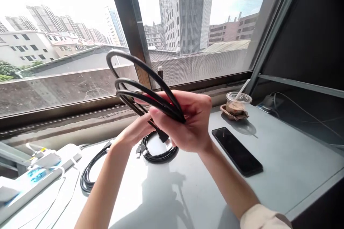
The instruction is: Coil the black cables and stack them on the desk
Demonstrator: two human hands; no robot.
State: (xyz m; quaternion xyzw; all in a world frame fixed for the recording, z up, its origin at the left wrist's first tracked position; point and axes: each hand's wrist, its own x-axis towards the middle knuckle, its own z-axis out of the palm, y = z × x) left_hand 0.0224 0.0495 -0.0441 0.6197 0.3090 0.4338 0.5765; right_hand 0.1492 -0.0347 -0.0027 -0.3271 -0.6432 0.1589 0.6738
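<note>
A looped black cable [142, 91] is held up above the table, in front of the window. My right hand [188, 123] is closed round the gathered loops, its thumb pressed along them. Behind the loops, my left hand [138, 127] reaches up to the cable; its fingers are mostly hidden, so its grip is unclear. A black connector [162, 136] hangs below the hands. Beneath it, a coiled black cable [158, 158] lies on the table. Another black coil [87, 179] rests farther left, partly behind my left forearm.
On the white table [290, 157], a black phone [238, 151] lies right of my right forearm. Beyond it stands a lidded drink cup [238, 103] with a straw, in a brown holder. A white power strip [49, 171] with plugs and thin cords is at the left.
</note>
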